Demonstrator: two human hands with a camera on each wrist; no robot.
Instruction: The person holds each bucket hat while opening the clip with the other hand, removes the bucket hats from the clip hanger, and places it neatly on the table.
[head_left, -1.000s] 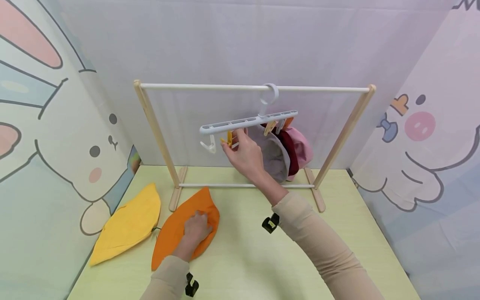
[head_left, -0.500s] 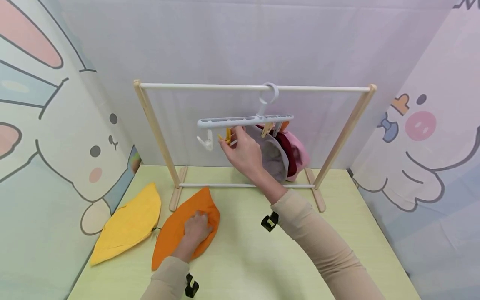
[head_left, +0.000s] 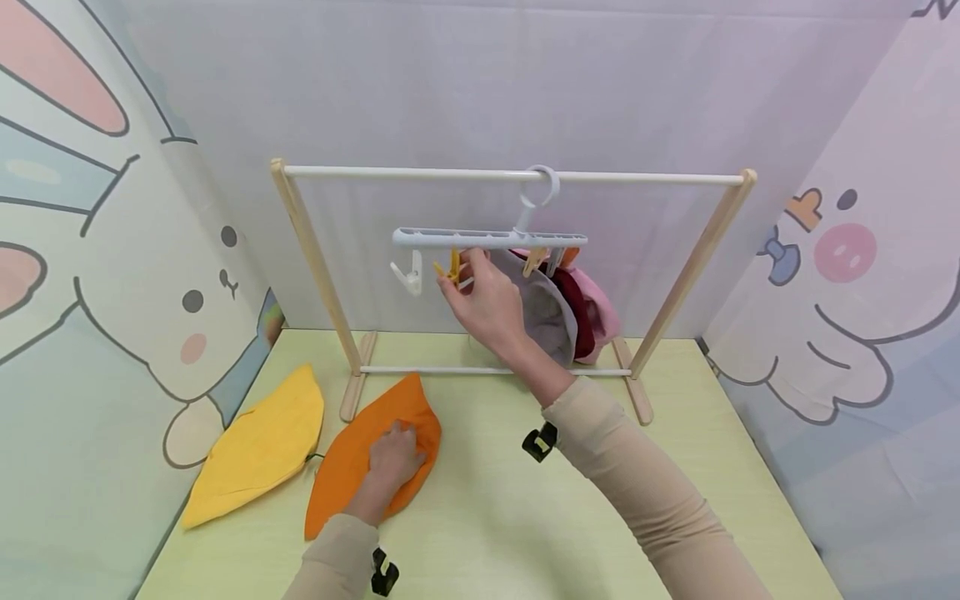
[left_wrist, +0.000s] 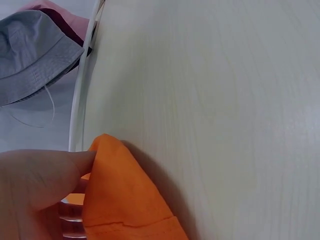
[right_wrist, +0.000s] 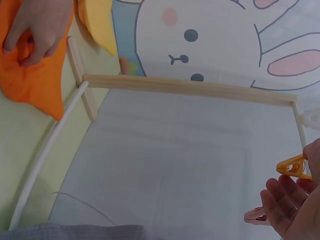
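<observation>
Orange hat [head_left: 348, 471] in left grip [head_left: 393, 457]

The table [head_left: 495, 508] carries a yellow hat [head_left: 258, 450], orange hat [head_left: 341, 479] and rack [head_left: 692, 275].

Two hats [head_left: 348, 458] on table [head_left: 487, 492], left; hanger [head_left: 487, 240] on rail [head_left: 405, 173].

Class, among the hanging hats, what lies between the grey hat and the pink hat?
A dark red hat lies between the grey hat and the pink hat; the head view shows it.
</observation>
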